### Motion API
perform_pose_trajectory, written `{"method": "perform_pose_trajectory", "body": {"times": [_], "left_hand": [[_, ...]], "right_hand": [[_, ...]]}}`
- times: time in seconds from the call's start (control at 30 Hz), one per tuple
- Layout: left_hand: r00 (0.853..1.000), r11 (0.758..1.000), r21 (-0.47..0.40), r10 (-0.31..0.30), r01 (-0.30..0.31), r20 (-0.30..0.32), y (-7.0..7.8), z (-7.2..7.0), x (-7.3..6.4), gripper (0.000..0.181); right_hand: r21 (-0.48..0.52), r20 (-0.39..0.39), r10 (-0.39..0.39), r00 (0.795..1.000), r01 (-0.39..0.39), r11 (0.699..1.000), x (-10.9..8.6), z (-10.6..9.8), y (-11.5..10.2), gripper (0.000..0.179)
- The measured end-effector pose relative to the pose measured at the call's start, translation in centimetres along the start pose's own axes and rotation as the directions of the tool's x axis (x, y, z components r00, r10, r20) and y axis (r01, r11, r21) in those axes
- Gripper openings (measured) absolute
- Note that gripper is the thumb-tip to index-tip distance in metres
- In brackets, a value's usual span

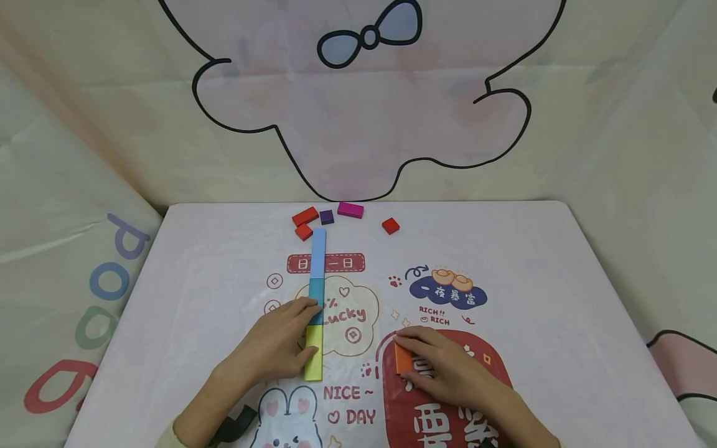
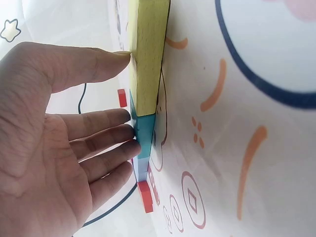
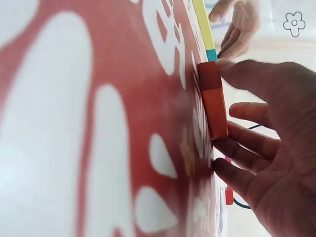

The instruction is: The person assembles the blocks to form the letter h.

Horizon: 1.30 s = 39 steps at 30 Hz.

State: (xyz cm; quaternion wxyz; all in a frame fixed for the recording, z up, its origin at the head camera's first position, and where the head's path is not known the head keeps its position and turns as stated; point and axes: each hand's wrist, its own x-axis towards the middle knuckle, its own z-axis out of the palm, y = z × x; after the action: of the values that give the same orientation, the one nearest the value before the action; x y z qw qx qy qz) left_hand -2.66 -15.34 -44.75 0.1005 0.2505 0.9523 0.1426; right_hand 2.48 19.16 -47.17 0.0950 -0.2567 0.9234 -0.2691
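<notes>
Three long blocks lie end to end in a straight row in the head view: a yellow block (image 1: 314, 368) nearest, a teal block (image 1: 316, 291) in the middle, a light blue block (image 1: 318, 252) farthest. My left hand (image 1: 274, 342) rests along the row's left side, its thumb at the yellow block and its fairly straight fingers at the teal one. To the right, my right hand (image 1: 448, 367) pinches an orange block (image 1: 400, 359) lengthwise, thumb at the near end and fingertips at the far end. In the right wrist view this orange block (image 3: 216, 113) sits close over the printed red patch.
Beyond the row lie red blocks (image 1: 305, 216), a small dark purple block (image 1: 327, 217) and a magenta block (image 1: 350, 210). Another red block (image 1: 391, 226) lies apart to their right. The white printed tabletop (image 1: 560, 298) ends at a hanging cloth (image 1: 448, 124).
</notes>
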Motion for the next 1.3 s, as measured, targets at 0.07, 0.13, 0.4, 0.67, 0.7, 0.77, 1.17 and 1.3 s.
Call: {"method": "perform_pose_trajectory", "body": {"times": [0.07, 0.13, 0.4, 0.67, 0.7, 0.77, 1.17, 1.3], "left_hand": [[1.0, 1.0, 0.001, 0.002, -0.002, 0.001, 0.0, 0.0, 0.0, 0.074], [1.0, 1.0, 0.003, 0.0, 0.0, 0.005, 0.1, 0.0, 0.0, 0.075], [1.0, 1.0, 0.012, -0.003, 0.003, 0.007, 0.0, 0.0, 0.1, 0.074], [1.0, 1.0, 0.01, 0.002, -0.002, 0.003, -0.1, 0.1, 0.1, 0.075], [1.0, 1.0, 0.009, 0.002, -0.002, 0.003, -0.1, 0.1, 0.1, 0.075], [1.0, 1.0, 0.007, -0.001, 0.001, 0.004, -0.1, 0.1, 0.0, 0.075], [1.0, 1.0, -0.013, 0.006, -0.006, 0.006, 0.1, 0.0, 0.3, 0.075], [1.0, 1.0, -0.011, -0.017, 0.018, 0.019, 0.0, -0.1, 0.0, 0.075]], "right_hand": [[0.005, 0.006, 0.011, 1.0, -0.011, 1.0, 0.1, -0.2, 0.1, 0.066], [0.002, 0.005, 0.016, 1.0, -0.016, 1.0, 0.2, -0.5, 0.2, 0.066], [-0.004, -0.018, -0.022, 1.0, 0.022, 1.0, 1.1, -1.9, 0.8, 0.064], [-0.05, -0.04, -0.054, 0.998, 0.052, 0.997, 2.5, -2.9, 0.8, 0.062], [-0.058, -0.038, -0.058, 0.998, 0.056, 0.997, 2.7, -3.0, 0.7, 0.061], [-0.076, -0.035, -0.069, 0.997, 0.067, 0.995, 3.2, -3.3, 0.6, 0.06], [-0.073, -0.046, -0.114, 0.992, 0.111, 0.991, 7.2, -4.6, 1.2, 0.055], [-0.04, -0.032, -0.114, 0.993, 0.113, 0.993, 8.6, -4.5, 1.0, 0.057]]}}
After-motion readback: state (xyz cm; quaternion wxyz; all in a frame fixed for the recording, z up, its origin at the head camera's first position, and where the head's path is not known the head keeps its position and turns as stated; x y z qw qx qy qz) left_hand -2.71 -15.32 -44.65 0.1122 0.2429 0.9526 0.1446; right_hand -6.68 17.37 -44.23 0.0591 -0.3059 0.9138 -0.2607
